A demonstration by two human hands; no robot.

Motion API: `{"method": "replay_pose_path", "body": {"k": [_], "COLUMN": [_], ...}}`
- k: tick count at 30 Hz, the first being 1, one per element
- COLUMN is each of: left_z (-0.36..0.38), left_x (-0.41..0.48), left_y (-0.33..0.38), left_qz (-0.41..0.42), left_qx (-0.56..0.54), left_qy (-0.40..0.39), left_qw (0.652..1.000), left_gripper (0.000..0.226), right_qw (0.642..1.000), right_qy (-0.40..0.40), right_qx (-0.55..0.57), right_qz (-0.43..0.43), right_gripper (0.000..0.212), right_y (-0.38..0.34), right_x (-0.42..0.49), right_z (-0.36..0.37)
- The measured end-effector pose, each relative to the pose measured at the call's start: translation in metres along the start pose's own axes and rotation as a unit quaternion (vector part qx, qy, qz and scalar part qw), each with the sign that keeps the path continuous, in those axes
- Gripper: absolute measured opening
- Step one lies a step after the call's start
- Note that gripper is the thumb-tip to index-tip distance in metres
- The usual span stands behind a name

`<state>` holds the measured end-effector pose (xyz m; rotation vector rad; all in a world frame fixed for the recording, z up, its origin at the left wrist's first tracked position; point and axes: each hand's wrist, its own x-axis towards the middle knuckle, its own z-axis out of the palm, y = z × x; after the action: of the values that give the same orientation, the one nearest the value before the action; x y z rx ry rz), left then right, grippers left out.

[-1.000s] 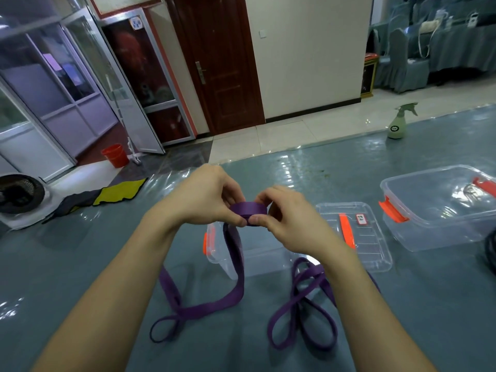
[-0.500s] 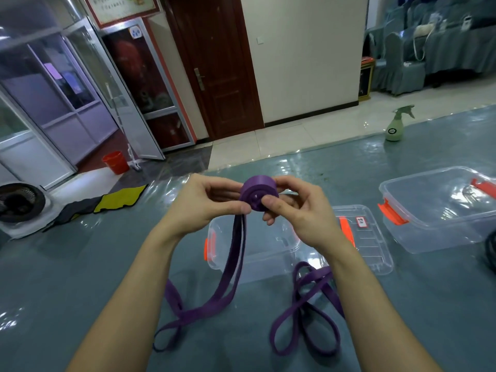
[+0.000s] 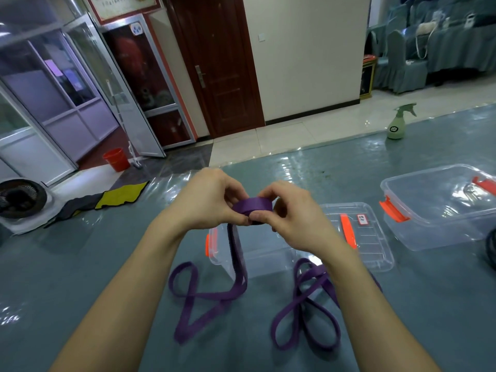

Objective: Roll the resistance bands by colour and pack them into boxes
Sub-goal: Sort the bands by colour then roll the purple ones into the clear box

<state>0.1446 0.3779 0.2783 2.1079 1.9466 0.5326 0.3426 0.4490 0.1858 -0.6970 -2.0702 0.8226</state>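
Observation:
Both my hands hold a partly rolled purple resistance band [image 3: 252, 206] above the table. My left hand [image 3: 206, 200] pinches the roll from the left and my right hand [image 3: 292, 213] grips it from the right. The band's loose tail [image 3: 206, 296] hangs down and lies in loops on the grey-blue table. A second purple band [image 3: 303, 312] lies loose under my right forearm. Right below the roll stands an open clear box [image 3: 257, 253] with orange clips, its lid [image 3: 367, 237] beside it.
A second open clear box [image 3: 440, 208] with orange clips stands at the right. A dark object [image 3: 491, 248] shows at the right edge. A green spray bottle [image 3: 397, 124] stands at the table's far edge. Beyond are a floor, a red bucket [image 3: 116, 159] and a door.
The roll has turned from facing me end-on to lying flat between my hands. The loose tail has shortened and its loop has slid closer to the box.

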Motion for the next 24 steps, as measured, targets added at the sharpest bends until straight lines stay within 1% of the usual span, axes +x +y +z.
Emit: {"method": "replay_pose_path", "body": {"k": [2,5,7,8,9,11,13,15,17,19,20,21,22,24], "left_z": [-0.01,-0.02,-0.024,-0.025,-0.027,-0.03,-0.029,-0.017,-0.004,0.006,0.007,0.007,0.006,0.002], "left_x": [0.002,0.002,0.003,0.002,0.001,-0.003,-0.007,-0.009,-0.008,-0.006,-0.005,-0.006,-0.007,-0.01], "left_y": [0.004,0.012,0.016,0.017,0.015,0.005,-0.006,-0.012,-0.011,-0.011,-0.011,-0.012,-0.014,-0.015], "left_qz": [0.002,0.012,0.024,0.031,0.038,0.043,0.047,0.049,0.047,0.049,0.048,0.045,0.039,0.018], "left_qx": [0.036,0.102,0.13,0.118,0.079,-0.055,-0.186,-0.28,-0.335,-0.345,-0.336,-0.322,-0.306,-0.267], "left_qy": [-0.015,-0.05,-0.052,-0.043,-0.032,-0.021,-0.003,0.026,0.051,0.073,0.083,0.088,0.087,0.067], "left_qw": [0.999,0.993,0.99,0.992,0.996,0.997,0.981,0.958,0.94,0.935,0.937,0.941,0.947,0.961], "left_gripper": [0.025,0.025,0.026,0.027,0.029,0.038,0.041,0.038,0.04,0.043,0.043,0.041,0.04,0.037], "right_qw": [1.0,0.999,0.998,0.999,0.999,0.982,0.952,0.929,0.903,0.872,0.866,0.87,0.887,0.94], "right_qy": [-0.006,-0.046,-0.043,-0.03,-0.014,0.01,0.033,0.051,0.067,0.081,0.08,0.071,0.053,0.012], "right_qx": [-0.007,-0.001,-0.027,-0.009,0.04,0.188,0.304,0.366,0.425,0.482,0.493,0.485,0.454,0.332], "right_qz": [-0.011,-0.009,-0.025,-0.029,-0.023,0.007,0.021,0.009,0.007,0.023,0.035,0.049,0.062,0.074], "right_gripper": [0.026,0.032,0.03,0.028,0.026,0.026,0.027,0.026,0.027,0.03,0.032,0.034,0.037,0.048], "right_y": [-0.002,-0.006,-0.006,-0.005,-0.004,-0.005,-0.005,-0.006,-0.009,-0.014,-0.014,-0.013,-0.011,-0.005], "right_x": [-0.002,0.0,0.002,0.003,0.002,0.0,0.0,0.001,0.002,0.001,0.0,-0.001,-0.002,-0.003], "right_z": [0.005,0.002,0.0,-0.001,-0.003,-0.01,-0.016,-0.018,-0.012,-0.002,0.001,0.002,-0.001,-0.01]}}
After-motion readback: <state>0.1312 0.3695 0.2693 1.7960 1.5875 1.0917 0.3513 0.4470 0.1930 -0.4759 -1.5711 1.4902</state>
